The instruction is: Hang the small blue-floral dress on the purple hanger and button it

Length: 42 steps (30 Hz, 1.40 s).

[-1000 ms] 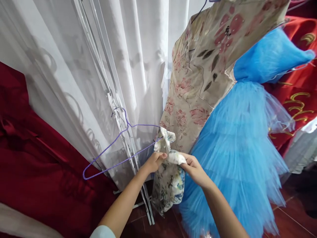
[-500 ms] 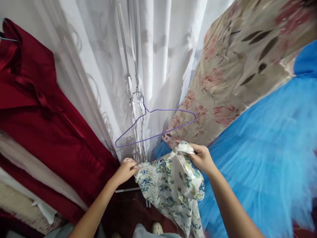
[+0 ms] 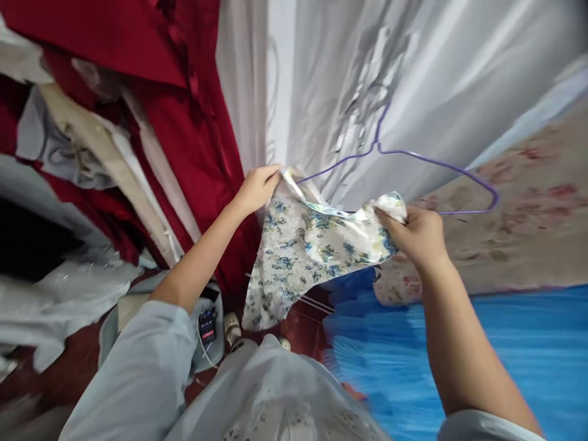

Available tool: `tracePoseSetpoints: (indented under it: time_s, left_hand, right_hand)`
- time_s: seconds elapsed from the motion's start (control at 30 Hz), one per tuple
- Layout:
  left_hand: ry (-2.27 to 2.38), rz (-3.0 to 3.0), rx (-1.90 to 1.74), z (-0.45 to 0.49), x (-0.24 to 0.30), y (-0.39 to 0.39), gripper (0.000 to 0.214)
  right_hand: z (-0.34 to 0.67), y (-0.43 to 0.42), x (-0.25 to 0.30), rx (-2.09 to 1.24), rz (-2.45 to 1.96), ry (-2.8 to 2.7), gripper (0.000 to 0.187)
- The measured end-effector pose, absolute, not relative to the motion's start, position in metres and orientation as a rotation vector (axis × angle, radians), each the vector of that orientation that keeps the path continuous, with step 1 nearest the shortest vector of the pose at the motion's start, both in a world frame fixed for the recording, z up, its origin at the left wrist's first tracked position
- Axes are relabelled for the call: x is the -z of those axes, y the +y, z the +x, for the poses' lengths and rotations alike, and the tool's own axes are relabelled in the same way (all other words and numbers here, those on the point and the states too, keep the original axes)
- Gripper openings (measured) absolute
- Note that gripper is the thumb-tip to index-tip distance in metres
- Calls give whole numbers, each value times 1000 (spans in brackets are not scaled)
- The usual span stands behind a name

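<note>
A white garment with blue and yellow-green flowers [image 3: 298,239] is stretched between my two hands. My left hand [image 3: 260,188] is closed on its upper left edge. At the upper right, my right hand [image 3: 416,236] pinches a bunched part of the cloth. Behind the garment hangs a purple wire hanger [image 3: 432,160], its hook up at a white metal stand [image 3: 361,119]. The left shoulder of the hanger runs behind or into the garment's top; I cannot tell which. Its right end sticks out bare beyond my right hand.
Dark red garments [image 3: 160,122] and pale clothes hang on the left. White curtains [image 3: 312,73] fall behind the stand. A beige floral dress [image 3: 519,208] and a blue tulle skirt [image 3: 459,367] are on the right. Below left, a phone [image 3: 206,326] lies on a grey container.
Both hands have raised the flowered garment up against the hanger, whose left part it now overlaps. The view has turned toward the left and down, bringing more hanging clothes and the phone into sight.
</note>
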State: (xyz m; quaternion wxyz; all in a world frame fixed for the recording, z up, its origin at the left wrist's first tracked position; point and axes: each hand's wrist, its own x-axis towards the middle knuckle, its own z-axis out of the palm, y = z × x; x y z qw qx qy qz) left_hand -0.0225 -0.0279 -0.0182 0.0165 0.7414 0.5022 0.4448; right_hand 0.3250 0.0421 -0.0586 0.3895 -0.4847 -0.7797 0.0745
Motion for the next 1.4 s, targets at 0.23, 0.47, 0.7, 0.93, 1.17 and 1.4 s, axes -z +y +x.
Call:
tracePoseSetpoints:
  time_s: [0.23,0.47,0.7,0.93,1.17,1.4]
  left_hand:
    - [1473,2470,-1103,-19,-15,-37,27]
    - [1632,2295,-1121,-63,-6,-61,26]
    - [1369,2352,-1384,-31,-15,-30,20]
    - [1522,2430,-1494,-5,12,1,14]
    - [1243,2561,-1579,-24,18,11,10]
    - [1481,2341,-1673,-40,21,19,21]
  right_hand:
    - [308,23,68,-73,-1246,-2015,31]
    - [286,19,82,-177,-1213,-1847,32]
    - [262,2,92,-273,-1210,-1780,25]
    - [269,-32,90,-214,-1154,-1602,17]
    - [330,-18,64,171,-1316,-1313,32]
    - [384,22,-4,-708,-1273,-1906,47]
